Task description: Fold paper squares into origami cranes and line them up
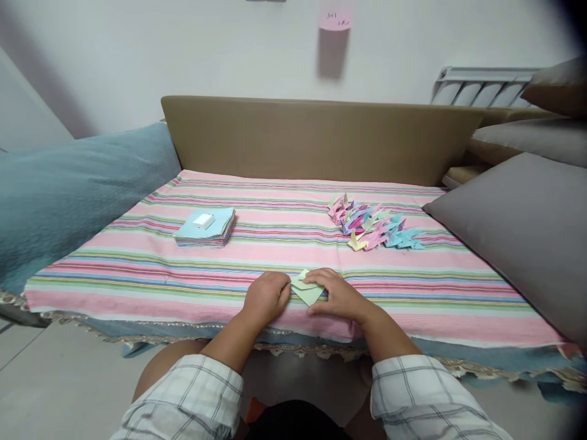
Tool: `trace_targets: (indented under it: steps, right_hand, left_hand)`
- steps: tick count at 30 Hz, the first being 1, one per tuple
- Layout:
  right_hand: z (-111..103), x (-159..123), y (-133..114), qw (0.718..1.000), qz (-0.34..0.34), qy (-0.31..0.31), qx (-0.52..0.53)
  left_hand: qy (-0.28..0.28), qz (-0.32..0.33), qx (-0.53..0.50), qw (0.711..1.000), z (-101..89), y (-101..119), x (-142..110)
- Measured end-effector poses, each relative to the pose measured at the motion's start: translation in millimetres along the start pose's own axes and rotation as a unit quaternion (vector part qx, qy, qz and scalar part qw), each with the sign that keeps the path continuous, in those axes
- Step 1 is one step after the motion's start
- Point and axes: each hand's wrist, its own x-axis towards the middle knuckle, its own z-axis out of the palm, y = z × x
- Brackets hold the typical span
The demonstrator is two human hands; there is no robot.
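A pale green square of origami paper (309,296), partly folded, lies on the striped cloth near the front edge, one corner toward me. My left hand (267,297) is closed at its left corner, thumb and curled fingers pinching there. My right hand (338,296) is bent around the right side, with the fingertips on the upper layer and the thumb by the lower right edge. Part of the paper is hidden beneath the right fingers. Beyond my right hand sits a cluster of folded paper cranes (373,226) in pink, purple, blue, green and yellow.
A stack of coloured paper sheets (205,232) stands at the left with a small white block (203,220) on top. Striped cloth (275,244) covers the seat. A brown backrest (316,140), a blue armrest (87,177) and grey cushions (527,226) surround it.
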Motion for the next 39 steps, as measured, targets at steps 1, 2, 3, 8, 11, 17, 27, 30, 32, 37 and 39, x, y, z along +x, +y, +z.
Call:
trace_targets:
  steps: [1,2,3,8,11,17,27,30,32,37,39]
  right_hand:
    - [-1.3,-1.0,-2.5,1.0,-0.003,-0.011,-0.007]
    - [-2.0,-2.0,-4.7,1.0,-0.006,-0.018,-0.017]
    - [-2.2,-2.7,-6.4,0.999,-0.008,-0.021,-0.028]
    - [0.8,-1.5,-7.3,0.999,-0.027,0.029,-0.03]
    - [0.9,1.4,-6.4,0.996,-0.019,0.081,0.022]
    - [7.4,7.3,-9.0,0.946,0.141,0.17,0.237]
    - [14.8,10.4,2.3,0.96,0.241,0.125,0.067]
    - [11.4,8.7,-0.4,0.963,0.222,0.153,-0.021]
    - [8.9,7.6,-3.4,0.963,0.179,0.185,-0.079]
    - [10.4,6.4,-7.9,0.984,0.06,0.131,-0.108]
    - [14.5,7.3,-7.3,0.988,0.057,0.094,-0.104]
  left_hand:
    - [0.005,-0.019,-0.006,1.0,-2.2,-0.8,0.9]
    - [0.008,-0.036,-0.011,0.999,-4.4,-1.7,1.7]
    - [0.008,-0.049,-0.015,0.999,-6.5,-2.3,2.5]
    - [-0.014,-0.083,-0.049,0.995,-13.0,-1.5,4.6]
    - [0.001,-0.112,-0.123,0.986,-10.7,-1.4,5.3]
    - [0.103,-0.204,-0.352,0.908,-1.2,-11.0,9.4]
    - [-0.058,0.065,-0.015,0.996,4.6,15.8,-8.9]
    - [-0.106,0.094,0.035,0.989,16.6,24.0,-16.4]
    - [-0.114,0.1,0.06,0.987,22.5,24.6,-19.3]
    - [-0.119,0.109,0.083,0.983,27.9,20.4,-21.3]
    - [-0.122,0.109,0.085,0.983,28.1,19.6,-21.8]
